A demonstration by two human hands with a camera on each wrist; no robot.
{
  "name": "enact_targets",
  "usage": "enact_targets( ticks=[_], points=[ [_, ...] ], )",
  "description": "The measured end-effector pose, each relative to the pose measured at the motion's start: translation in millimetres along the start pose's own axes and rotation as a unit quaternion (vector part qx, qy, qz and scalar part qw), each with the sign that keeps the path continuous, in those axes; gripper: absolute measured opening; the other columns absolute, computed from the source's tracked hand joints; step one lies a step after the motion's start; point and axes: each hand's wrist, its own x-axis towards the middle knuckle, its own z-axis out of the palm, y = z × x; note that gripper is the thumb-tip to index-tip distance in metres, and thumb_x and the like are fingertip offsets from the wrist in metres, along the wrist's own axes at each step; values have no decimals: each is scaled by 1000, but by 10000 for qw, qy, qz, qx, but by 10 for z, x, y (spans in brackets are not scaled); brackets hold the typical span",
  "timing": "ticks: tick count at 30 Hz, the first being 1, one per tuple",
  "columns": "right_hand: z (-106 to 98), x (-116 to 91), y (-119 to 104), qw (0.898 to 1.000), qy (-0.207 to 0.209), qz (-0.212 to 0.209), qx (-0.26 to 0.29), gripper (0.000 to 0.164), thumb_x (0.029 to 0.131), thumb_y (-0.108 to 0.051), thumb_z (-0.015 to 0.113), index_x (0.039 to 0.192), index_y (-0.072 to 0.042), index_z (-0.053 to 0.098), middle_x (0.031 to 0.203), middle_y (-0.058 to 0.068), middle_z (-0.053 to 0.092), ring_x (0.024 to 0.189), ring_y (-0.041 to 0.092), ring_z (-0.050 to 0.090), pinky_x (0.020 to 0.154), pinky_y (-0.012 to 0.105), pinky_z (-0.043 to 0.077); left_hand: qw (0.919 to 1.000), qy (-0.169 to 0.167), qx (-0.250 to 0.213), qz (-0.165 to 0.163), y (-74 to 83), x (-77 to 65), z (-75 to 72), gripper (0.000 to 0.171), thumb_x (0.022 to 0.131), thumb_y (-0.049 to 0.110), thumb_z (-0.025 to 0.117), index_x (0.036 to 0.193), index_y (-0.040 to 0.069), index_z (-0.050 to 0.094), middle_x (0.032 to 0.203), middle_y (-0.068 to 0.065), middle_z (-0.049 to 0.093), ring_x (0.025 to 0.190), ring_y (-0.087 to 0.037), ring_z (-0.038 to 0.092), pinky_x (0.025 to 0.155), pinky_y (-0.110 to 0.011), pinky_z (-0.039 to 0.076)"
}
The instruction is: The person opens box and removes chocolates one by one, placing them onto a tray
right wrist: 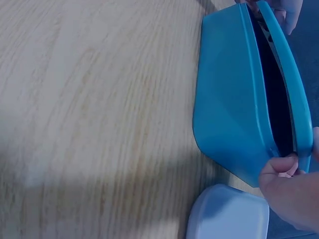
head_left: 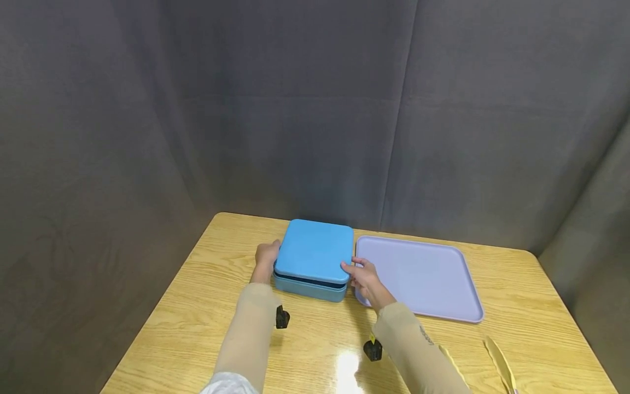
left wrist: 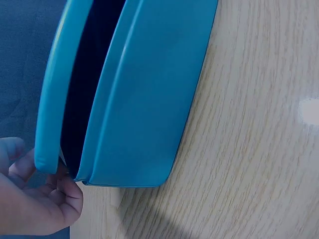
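A blue lid lies tilted over a blue rectangular box, with a dark gap along the front between them. My left hand grips the lid at its left side; in the left wrist view the fingers curl under its edge near the box's corner. On the opposite side, my right hand pinches the lid's right edge, thumb on top and fingers below. The right wrist view shows that hand at the lid's near corner, beside the box wall. The box's inside is dark and hidden.
A lavender tray lies flat just right of the box, partly behind my right hand. Yellow tongs rest at the front right of the wooden table, partly cut off by the frame. A grey curtain hangs behind the table.
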Motion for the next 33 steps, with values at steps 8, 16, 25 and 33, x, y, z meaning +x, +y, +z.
enact_targets(
  ticks=[8, 16, 25, 33],
  points=[
    [5, -5, 31, 9996, -119, -24, 256, 41, 84, -7, 61, 119, 7, 45, 61, -1, 47, 49, 7, 39, 49, 21, 33, 9951, -211, -829, 491, -313, 412, -27, 36, 91, 29, 50, 100, -3, 63, 85, -12, 58, 71, -19, 54, 57, -30, 47],
    [1, -6, 27, 9990, -250, -33, 368, 44, 86, -5, 59, 124, 8, 43, 62, 0, 47, 50, 7, 41, 50, 20, 39, 9946, -391, -948, 139, -187, 151, -151, 31, 87, 12, 59, 112, -7, 59, 75, -9, 58, 51, -11, 43, 45, -22, 37],
    [-60, -46, 50, 9966, -459, -51, 685, 45, 85, -2, 58, 125, 11, 42, 68, 0, 58, 55, 7, 54, 54, 20, 49, 9816, -846, -1709, -60, -333, 256, -237, 33, 80, 9, 67, 111, -3, 61, 67, -4, 62, 49, -9, 48, 42, -20, 38],
    [-118, -98, 46, 9947, -734, 5, 715, 44, 86, -1, 57, 126, 9, 43, 72, 0, 63, 57, 8, 58, 57, 22, 52, 9771, -1194, -1761, -18, -376, 183, -344, 28, 78, 4, 68, 104, -5, 64, 71, -7, 61, 59, -14, 55, 54, -23, 50]
  ],
)
